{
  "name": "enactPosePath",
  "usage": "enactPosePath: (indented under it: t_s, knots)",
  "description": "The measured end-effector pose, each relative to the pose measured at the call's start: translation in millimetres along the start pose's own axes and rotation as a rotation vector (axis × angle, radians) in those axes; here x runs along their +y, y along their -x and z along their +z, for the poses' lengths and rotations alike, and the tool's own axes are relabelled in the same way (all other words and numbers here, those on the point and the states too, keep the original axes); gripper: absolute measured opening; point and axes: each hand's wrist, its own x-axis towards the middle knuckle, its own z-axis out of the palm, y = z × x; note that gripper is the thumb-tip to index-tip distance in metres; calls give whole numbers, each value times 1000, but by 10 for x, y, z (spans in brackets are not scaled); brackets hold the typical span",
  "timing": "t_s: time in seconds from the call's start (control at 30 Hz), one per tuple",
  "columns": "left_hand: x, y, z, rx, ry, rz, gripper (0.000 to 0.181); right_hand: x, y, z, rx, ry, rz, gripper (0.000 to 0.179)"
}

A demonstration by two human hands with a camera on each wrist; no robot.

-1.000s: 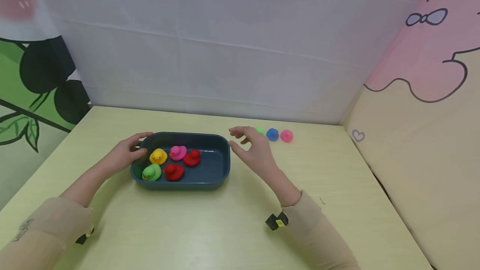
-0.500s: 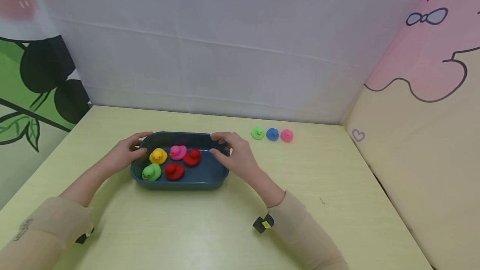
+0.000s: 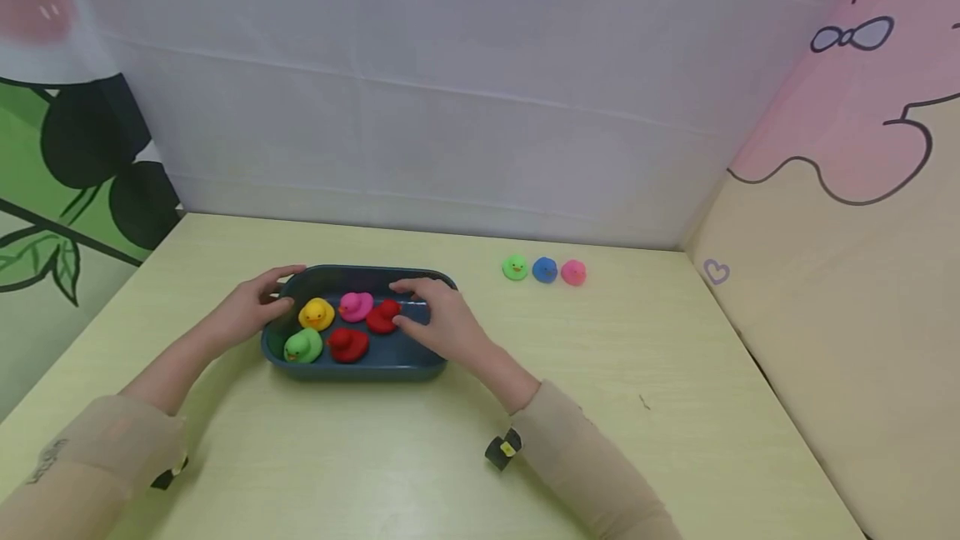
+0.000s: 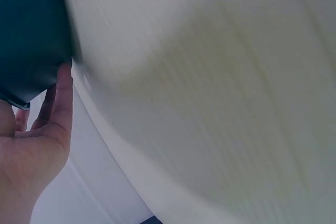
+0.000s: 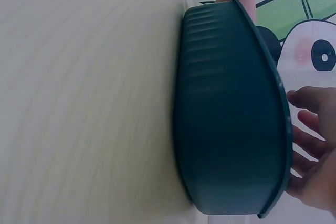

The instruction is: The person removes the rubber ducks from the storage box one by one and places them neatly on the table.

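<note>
A dark blue-green tray [image 3: 352, 372] stands on the table with several rubber ducks in it. My left hand [image 3: 249, 307] grips its left end, thumb over the rim and fingers along the outer wall. Over the tray's right part hovers my right hand [image 3: 445, 322], fingers apart and loosely bent, holding nothing. Its thumb tip is right by a red rubber duck [image 3: 382, 317]. Beside that sit a pink duck [image 3: 356, 307], another red duck [image 3: 348, 345], a yellow duck [image 3: 316, 314] and a green duck [image 3: 303, 346]. In the right wrist view the tray wall [image 5: 231, 114] hides the ducks.
Behind and right of the tray, a light green duck [image 3: 515, 267], a blue duck [image 3: 545, 270] and a pink duck [image 3: 573, 272] stand in a row on the table [image 3: 615, 340]. A white cloth wall [image 3: 450, 148] rises at the table's back edge.
My right hand has moved left, from beside the tray to over its right part, uncovering the light green duck on the table. My left hand and the tray have stayed put.
</note>
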Motion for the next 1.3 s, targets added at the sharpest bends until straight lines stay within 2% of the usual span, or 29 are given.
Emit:
enactPosePath:
  t_s: [0.17, 0.53, 0.73, 0.93, 1.3]
  knots:
    - [0, -2, 1, 1, -1, 5, 56, 74, -60, 81, -63, 45, 32, 42]
    - [-34, -20, 11, 4, -7, 7, 56, 188, -207, 153, -150, 176, -18, 40]
    - [-31, -21, 8, 4, -1, 6, 56, 208, -280, 153, -214, 254, -1, 39]
    - [-28, -17, 12, 5, -1, 7, 56, 219, -337, 158, -301, 287, 23, 38]
    - [-19, -17, 11, 3, -3, 10, 56, 239, -430, 207, -396, 336, 47, 37]
